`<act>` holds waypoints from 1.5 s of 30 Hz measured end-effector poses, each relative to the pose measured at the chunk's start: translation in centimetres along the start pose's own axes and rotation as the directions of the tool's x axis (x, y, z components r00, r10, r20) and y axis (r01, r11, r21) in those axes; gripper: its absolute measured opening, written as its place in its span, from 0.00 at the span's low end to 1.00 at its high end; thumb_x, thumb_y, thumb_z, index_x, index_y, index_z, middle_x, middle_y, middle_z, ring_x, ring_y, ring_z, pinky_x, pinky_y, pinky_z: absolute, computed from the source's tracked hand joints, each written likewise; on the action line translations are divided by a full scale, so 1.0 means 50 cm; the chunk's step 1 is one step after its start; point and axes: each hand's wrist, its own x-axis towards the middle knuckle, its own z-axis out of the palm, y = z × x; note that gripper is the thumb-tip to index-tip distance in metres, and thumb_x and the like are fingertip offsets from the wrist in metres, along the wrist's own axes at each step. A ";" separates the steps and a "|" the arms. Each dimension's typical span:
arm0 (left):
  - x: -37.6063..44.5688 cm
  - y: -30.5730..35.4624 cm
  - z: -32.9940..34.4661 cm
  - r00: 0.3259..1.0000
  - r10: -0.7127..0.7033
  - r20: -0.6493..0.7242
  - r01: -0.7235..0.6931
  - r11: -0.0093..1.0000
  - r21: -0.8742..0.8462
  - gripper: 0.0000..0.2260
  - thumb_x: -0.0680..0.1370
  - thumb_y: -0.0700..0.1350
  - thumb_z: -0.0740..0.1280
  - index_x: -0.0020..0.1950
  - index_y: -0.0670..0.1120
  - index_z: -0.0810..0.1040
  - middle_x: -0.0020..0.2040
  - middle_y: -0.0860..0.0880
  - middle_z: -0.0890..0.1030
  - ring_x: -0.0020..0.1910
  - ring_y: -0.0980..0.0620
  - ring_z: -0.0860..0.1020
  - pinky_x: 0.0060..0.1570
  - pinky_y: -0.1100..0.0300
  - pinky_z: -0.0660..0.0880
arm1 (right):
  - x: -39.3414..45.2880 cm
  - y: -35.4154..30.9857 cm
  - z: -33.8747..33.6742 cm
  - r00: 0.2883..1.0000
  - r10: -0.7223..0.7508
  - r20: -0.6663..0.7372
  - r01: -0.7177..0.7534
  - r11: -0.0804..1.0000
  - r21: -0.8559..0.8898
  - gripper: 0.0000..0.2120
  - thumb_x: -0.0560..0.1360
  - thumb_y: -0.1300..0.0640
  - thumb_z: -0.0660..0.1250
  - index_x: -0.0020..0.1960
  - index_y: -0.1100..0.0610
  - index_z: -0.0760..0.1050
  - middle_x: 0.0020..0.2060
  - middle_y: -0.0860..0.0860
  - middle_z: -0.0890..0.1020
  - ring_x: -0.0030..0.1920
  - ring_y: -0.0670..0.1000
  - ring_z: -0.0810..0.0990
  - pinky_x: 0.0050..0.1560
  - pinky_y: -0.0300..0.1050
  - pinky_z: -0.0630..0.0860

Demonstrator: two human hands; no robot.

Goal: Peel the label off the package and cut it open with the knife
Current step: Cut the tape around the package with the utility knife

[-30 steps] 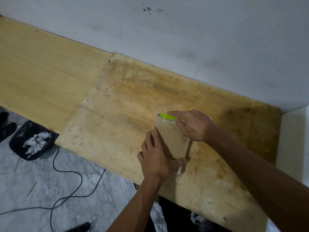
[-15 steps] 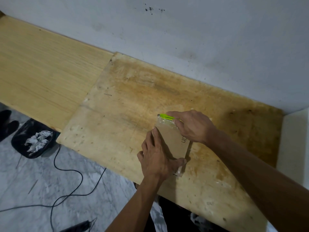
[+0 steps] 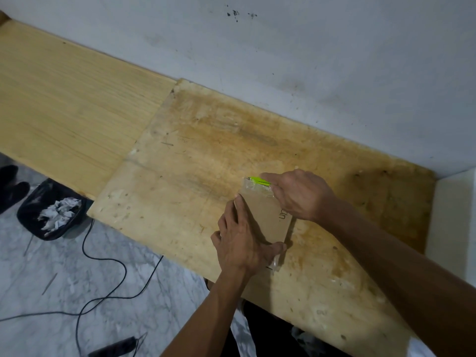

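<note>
A flat brown cardboard package (image 3: 268,217) in a clear plastic sleeve lies on the stained plywood board (image 3: 180,202). My left hand (image 3: 242,240) presses down on its near end, thumb across the lower corner. My right hand (image 3: 298,194) grips a knife with a bright green handle (image 3: 258,181) at the package's far end, where the clear plastic (image 3: 253,188) sticks out. The blade is hidden by the plastic and my fingers. No label can be made out on the package.
A lighter wooden tabletop (image 3: 64,112) extends to the left, with a white wall (image 3: 309,60) behind. On the marble floor stand a black bin with crumpled paper (image 3: 54,210), a black cable (image 3: 103,279) and dark shoes (image 3: 11,189). A white block (image 3: 453,228) borders the board's right end.
Both hands stay on the package with almost no movement. The knife remains at the far plastic edge.
</note>
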 end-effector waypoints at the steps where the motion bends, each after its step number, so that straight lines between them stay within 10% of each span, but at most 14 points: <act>1: 0.000 0.000 0.000 1.000 0.001 0.000 -0.001 1.000 -0.001 0.64 0.57 0.72 0.72 0.79 0.51 0.37 0.78 0.51 0.48 0.75 0.46 0.55 0.66 0.44 0.61 | -0.003 0.004 -0.002 1.000 -0.005 0.016 0.005 1.000 0.003 0.20 0.83 0.52 0.51 0.74 0.44 0.64 0.50 0.55 0.83 0.44 0.57 0.80 0.41 0.49 0.75; 45: -0.004 0.004 0.001 1.000 -0.005 0.011 0.005 1.000 0.007 0.63 0.56 0.73 0.72 0.78 0.53 0.37 0.77 0.53 0.48 0.74 0.44 0.56 0.66 0.42 0.61 | -0.103 0.088 -0.011 0.997 0.074 0.037 -0.072 0.995 -0.063 0.18 0.82 0.48 0.53 0.71 0.40 0.67 0.58 0.53 0.82 0.50 0.57 0.82 0.44 0.51 0.80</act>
